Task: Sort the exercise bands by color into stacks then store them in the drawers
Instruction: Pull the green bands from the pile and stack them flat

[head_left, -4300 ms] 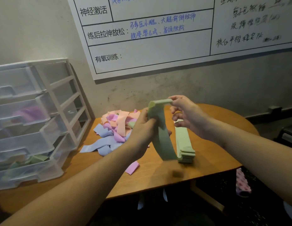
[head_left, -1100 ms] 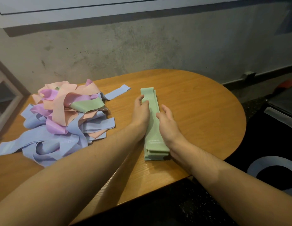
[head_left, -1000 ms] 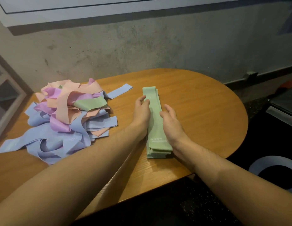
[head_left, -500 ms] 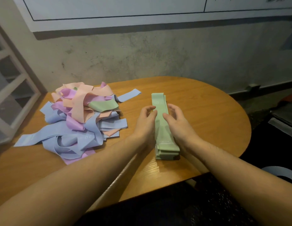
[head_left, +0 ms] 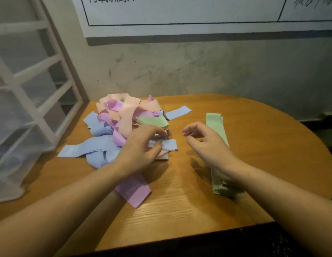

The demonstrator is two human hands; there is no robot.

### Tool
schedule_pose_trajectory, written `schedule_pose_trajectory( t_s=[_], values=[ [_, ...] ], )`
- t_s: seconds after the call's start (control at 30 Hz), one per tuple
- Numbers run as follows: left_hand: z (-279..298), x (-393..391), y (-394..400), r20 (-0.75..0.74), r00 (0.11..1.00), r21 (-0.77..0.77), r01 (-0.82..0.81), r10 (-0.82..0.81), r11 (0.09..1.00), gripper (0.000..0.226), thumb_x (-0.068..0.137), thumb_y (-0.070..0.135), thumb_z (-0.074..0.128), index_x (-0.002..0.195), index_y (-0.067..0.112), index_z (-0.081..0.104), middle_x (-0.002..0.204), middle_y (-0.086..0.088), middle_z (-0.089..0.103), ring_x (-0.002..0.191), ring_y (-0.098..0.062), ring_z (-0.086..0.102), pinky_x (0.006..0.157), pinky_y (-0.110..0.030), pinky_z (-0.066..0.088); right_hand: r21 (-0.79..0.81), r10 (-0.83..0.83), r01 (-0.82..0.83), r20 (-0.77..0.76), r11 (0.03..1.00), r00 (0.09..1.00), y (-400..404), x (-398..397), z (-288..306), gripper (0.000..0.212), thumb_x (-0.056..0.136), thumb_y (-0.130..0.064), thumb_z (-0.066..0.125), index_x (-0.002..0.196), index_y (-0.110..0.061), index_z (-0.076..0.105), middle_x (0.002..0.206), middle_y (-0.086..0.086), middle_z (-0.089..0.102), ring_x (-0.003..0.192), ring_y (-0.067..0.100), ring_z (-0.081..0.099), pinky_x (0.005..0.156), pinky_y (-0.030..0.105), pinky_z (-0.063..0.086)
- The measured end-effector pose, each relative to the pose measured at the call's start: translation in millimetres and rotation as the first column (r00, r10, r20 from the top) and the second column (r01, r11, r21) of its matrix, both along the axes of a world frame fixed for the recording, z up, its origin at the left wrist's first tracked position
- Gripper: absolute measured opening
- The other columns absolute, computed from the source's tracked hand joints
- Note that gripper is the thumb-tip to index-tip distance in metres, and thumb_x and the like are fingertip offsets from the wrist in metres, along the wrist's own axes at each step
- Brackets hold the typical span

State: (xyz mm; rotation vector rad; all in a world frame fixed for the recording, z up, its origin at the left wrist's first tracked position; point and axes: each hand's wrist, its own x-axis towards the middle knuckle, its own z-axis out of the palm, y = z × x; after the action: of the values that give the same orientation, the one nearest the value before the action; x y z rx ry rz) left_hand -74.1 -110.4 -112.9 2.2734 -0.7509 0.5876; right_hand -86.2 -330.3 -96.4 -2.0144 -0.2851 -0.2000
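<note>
A mixed pile of exercise bands [head_left: 124, 117] in pink, purple, blue and green lies at the table's back left. A neat green stack [head_left: 215, 123] lies lengthwise to the right, partly hidden by my right forearm. My left hand [head_left: 141, 147] is on the pile's right edge, with its thumb and fingers closing on the end of a blue band [head_left: 169, 145]. My right hand [head_left: 208, 143] hovers just left of the green stack, fingers loosely curled and holding nothing. A purple band [head_left: 135, 190] pokes out under my left wrist.
A white plastic drawer unit [head_left: 31, 93] stands at the table's left end against the wall. The round wooden table [head_left: 263, 149] has bare wood on its right and near its front edge. A whiteboard [head_left: 180, 13] hangs on the wall above.
Both hands have left the green stack. My left hand moved left onto the mixed pile and my right hand lifted off beside the stack. The view tilted up and left.
</note>
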Motion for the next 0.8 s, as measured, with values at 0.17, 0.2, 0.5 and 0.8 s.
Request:
schedule_pose_trajectory(
  t_s=[0.17,0.2,0.5,0.8],
  values=[
    [3,19,36,0.113,0.986,0.186,-0.140,0.121,0.973,0.036,0.089,0.039,0.056,0.119,0.021,0.063,0.138,0.001,0.057,0.141,-0.017,0.038,0.118,-0.042,0.029,-0.103,0.087,-0.087,-0.009,0.991,0.996,26,15,6,0.019,0.095,-0.013,0.059,0.105,-0.028,0.063,0.106,-0.010,0.066,0.098,0.005,0.061,0.082,0.020,0.052],
    [2,25,40,0.117,0.983,0.219,-0.162,0.139,0.962,0.039,0.089,0.042,0.055,0.121,0.022,0.061,0.143,0.001,0.053,0.145,-0.016,0.032,0.120,-0.042,0.024,-0.121,0.091,-0.092,-0.015,0.988,0.996,30,19,6,0.018,0.095,-0.014,0.059,0.107,-0.027,0.064,0.107,-0.009,0.066,0.099,0.006,0.061,0.084,0.024,0.053],
    [-22,55,72,-0.065,0.979,0.221,-0.173,0.192,0.960,0.064,0.083,0.059,0.057,0.140,0.030,0.051,0.147,0.007,0.050,0.144,-0.014,0.034,0.114,-0.049,0.034,-0.294,0.176,-0.168,0.000,0.941,0.984,55,44,17,0.019,0.096,-0.017,0.059,0.110,-0.030,0.062,0.105,-0.017,0.062,0.097,0.004,0.059,0.073,0.010,0.046],
    [-39,51,74,0.024,0.976,0.054,-0.216,0.214,0.975,0.077,0.076,0.054,0.066,0.144,0.023,0.045,0.140,0.003,0.055,0.131,-0.016,0.047,0.108,-0.040,0.037,-0.466,0.243,-0.190,0.054,0.864,0.969,96,75,22,0.030,0.095,-0.021,0.058,0.124,-0.027,0.057,0.117,-0.008,0.065,0.106,0.013,0.059,0.084,0.029,0.049]
  ],
)
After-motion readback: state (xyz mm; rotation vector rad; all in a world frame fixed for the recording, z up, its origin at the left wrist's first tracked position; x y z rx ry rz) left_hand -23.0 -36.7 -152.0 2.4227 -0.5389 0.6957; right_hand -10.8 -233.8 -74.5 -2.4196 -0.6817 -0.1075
